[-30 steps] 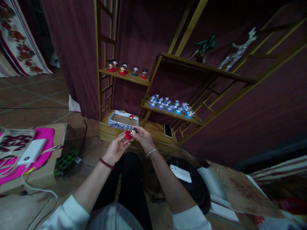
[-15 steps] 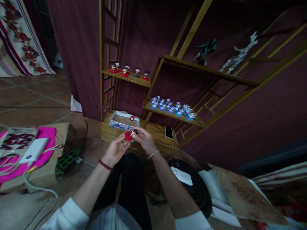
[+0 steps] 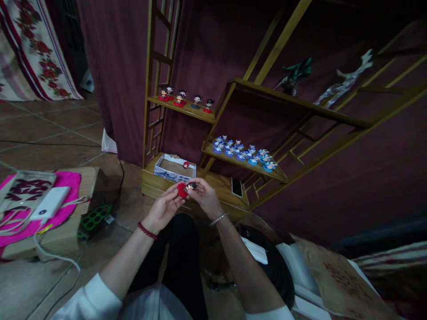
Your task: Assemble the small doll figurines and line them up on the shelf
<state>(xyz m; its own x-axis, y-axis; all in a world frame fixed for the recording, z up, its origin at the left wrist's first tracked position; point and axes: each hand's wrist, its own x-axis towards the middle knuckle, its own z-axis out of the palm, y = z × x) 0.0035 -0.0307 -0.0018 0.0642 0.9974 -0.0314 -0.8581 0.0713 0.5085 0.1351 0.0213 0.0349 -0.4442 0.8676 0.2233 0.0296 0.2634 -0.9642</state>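
Between my two hands is a small dark-haired figurine (image 3: pixel 190 187) on a round red base, tipped sideways. My left hand (image 3: pixel 166 205) grips the red base with its fingertips. My right hand (image 3: pixel 204 195) pinches the figurine's upper body near the head. Just beyond them, a patterned white cardboard box (image 3: pixel 160 171) sits on the low shelf, with one red-haired figurine (image 3: pixel 186 165) inside at its right. Similar figurines (image 3: pixel 179 99) on mostly red bases stand on the upper left shelf. Several blue-and-white figurines (image 3: pixel 240 151) fill the middle shelf.
A wooden display rack (image 3: pixel 233 202) stands in front, with a phone (image 3: pixel 236 187) on its lowest board. Higher up are a green statuette (image 3: pixel 296 73) and a clear one (image 3: pixel 347 80). A white power bank (image 3: pixel 50 203) lies on pink cloth at left. A black round stool (image 3: pixel 280 262) is at right.
The view has shifted slightly, so the rack appears a little further right. Both hands still hold the figurine, and my left fingers have closed more over its red base.
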